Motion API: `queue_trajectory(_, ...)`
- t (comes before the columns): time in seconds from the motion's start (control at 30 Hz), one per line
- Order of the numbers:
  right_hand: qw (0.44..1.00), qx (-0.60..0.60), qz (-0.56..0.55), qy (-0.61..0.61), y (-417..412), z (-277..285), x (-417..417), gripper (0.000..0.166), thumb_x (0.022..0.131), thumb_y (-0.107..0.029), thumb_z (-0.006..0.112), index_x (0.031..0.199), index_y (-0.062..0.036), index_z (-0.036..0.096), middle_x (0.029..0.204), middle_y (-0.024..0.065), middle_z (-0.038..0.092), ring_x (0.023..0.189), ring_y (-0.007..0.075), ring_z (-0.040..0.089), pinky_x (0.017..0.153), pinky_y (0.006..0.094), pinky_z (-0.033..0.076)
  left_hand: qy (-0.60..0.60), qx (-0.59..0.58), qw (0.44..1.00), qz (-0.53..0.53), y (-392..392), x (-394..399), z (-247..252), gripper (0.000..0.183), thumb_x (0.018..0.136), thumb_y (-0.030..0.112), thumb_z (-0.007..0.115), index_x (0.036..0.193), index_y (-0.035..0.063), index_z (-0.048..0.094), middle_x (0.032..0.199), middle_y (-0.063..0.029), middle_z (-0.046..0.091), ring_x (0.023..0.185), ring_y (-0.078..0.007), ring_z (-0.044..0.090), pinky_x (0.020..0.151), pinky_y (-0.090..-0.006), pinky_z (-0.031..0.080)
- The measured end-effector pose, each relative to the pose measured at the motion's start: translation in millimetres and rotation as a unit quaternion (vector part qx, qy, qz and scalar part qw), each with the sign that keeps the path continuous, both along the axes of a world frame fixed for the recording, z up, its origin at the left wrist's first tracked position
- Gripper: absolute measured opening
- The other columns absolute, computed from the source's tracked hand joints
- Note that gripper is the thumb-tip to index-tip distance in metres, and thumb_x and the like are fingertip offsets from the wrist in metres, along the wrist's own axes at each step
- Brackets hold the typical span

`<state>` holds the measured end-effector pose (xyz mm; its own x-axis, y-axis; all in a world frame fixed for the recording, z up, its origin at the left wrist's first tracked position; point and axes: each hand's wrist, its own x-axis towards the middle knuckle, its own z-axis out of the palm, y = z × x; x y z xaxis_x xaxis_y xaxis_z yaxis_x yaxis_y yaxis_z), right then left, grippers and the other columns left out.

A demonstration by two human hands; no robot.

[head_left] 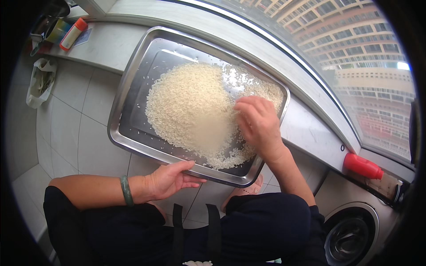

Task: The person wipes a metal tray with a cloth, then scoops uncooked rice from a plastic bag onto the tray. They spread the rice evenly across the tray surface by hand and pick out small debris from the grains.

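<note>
A rectangular stainless steel tray point(133, 109) rests tilted across the window ledge, its near side jutting out over the floor. White rice grains lie heaped in a large pile point(183, 99) at its middle. A thinner layer of rice point(266, 91) spreads into the right corner. My left hand point(169, 181) grips the near rim, thumb on top and fingers underneath. My right hand point(259, 124) is over the rice at the right side, fingers bent toward the pile. Whether grains are between those fingertips is hidden. A patch of the pile looks blurred.
The pale ledge point(103, 43) runs below a window point(359, 66). An orange-capped bottle point(73, 35) stands at its left end, and a red plastic bottle point(362, 166) lies at right. A white plastic bag point(41, 83) is at left. A front-loading washing machine point(352, 229) stands lower right.
</note>
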<state>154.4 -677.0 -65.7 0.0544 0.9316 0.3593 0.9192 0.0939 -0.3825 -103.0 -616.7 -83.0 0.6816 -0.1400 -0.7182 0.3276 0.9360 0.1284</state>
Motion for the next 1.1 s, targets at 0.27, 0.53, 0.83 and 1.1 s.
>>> queue_trajectory(0.27, 0.997, -0.009, 0.046, -0.065, 0.9, -9.4, -0.1, 0.020, 0.071, -0.010, 0.067, 0.090, -0.0116, 0.060, 0.100, 0.0022, 0.059, 0.104, 0.0225, 0.054, 0.088, 0.0377, 0.040, -0.008, -0.002, 1.000, 0.003, -0.1, 0.3, 0.2, 0.034, 0.095, 0.025, 0.046, 0.121, 0.0032, 0.047, 0.116, -0.0135, 0.058, 0.106, -0.0238, 0.058, 0.087, -0.0317, 0.046)
queue_trajectory(0.53, 0.997, 0.025, -0.071, -0.017, 1.5, 1.2, 21.7, 0.014, 0.076, -0.004, 0.065, 0.089, -0.0074, 0.061, 0.091, 0.0054, 0.062, 0.085, 0.0250, 0.059, 0.075, 0.0339, 0.045, 0.005, 0.005, 1.000, 0.001, -0.2, -0.2, 0.1, 0.030, 0.096, 0.025, 0.044, 0.115, 0.0027, 0.052, 0.113, -0.0146, 0.061, 0.105, -0.0246, 0.059, 0.089, -0.0347, 0.046)
queue_trajectory(0.83, 0.986, -0.121, 0.115, 0.007, 11.0, 27.7, -15.4, 0.058, 0.065, -0.010, 0.075, 0.119, -0.0108, 0.052, 0.119, 0.0121, 0.049, 0.096, 0.0273, 0.057, 0.079, 0.0372, 0.046, -0.011, 0.001, 1.000, 0.009, -1.3, -4.4, -3.4, 0.035, 0.094, 0.028, 0.050, 0.121, 0.0053, 0.048, 0.118, -0.0130, 0.058, 0.107, -0.0240, 0.057, 0.090, -0.0338, 0.044)
queue_trajectory(1.1, 0.983, -0.161, 0.083, 0.008, 53.5, 19.6, -41.0, 0.057, 0.069, -0.003, 0.067, 0.122, -0.0085, 0.046, 0.118, 0.0177, 0.050, 0.097, 0.0315, 0.058, 0.076, 0.0374, 0.050, -0.024, -0.005, 1.000, 0.019, -3.7, -5.5, -6.2, 0.032, 0.094, 0.027, 0.051, 0.119, 0.0064, 0.049, 0.119, -0.0105, 0.057, 0.107, -0.0242, 0.057, 0.091, -0.0362, 0.042)
